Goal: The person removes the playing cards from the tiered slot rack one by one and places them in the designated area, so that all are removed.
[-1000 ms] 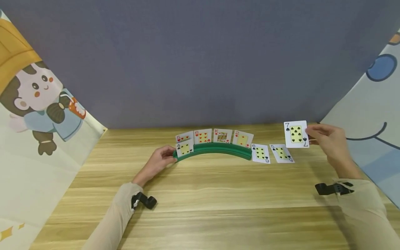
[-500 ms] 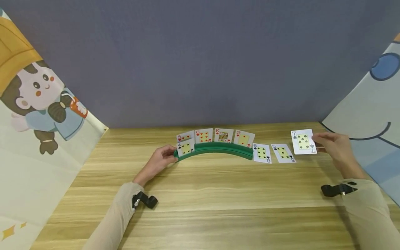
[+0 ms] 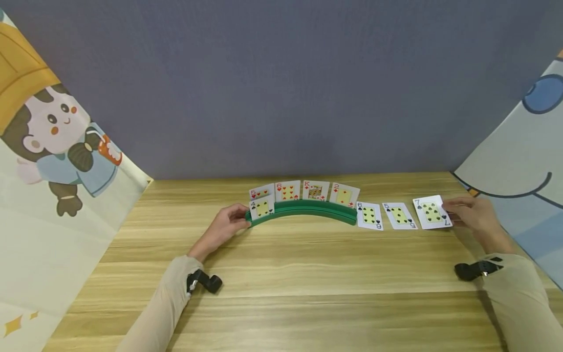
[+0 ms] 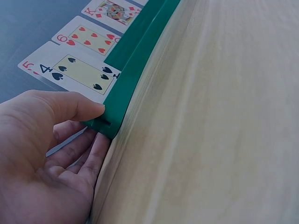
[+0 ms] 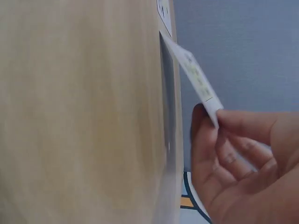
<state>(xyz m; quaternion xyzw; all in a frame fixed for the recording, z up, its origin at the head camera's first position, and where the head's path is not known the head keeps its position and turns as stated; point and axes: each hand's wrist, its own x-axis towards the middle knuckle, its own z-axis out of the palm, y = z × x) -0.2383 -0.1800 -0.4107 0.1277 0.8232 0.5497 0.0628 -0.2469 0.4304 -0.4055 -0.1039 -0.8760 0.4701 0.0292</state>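
My left hand grips the left end of a curved green card holder, thumb on its front in the left wrist view. In the holder stand the four of spades, partly covering the five of hearts, then the six of hearts, the king of diamonds and the two of diamonds. At the right, my right hand pinches the seven of spades by its right edge. The right wrist view shows this card tilted, its far corner down at the table.
The six of spades lies face up by the holder's right end, with the five of spades beside it. A grey wall panel rises behind the wooden table; printed cartoon panels flank both sides.
My right hand has moved down and to the right with the seven of spades, lowering it beside the five of spades. The left hand keeps its hold on the card holder.
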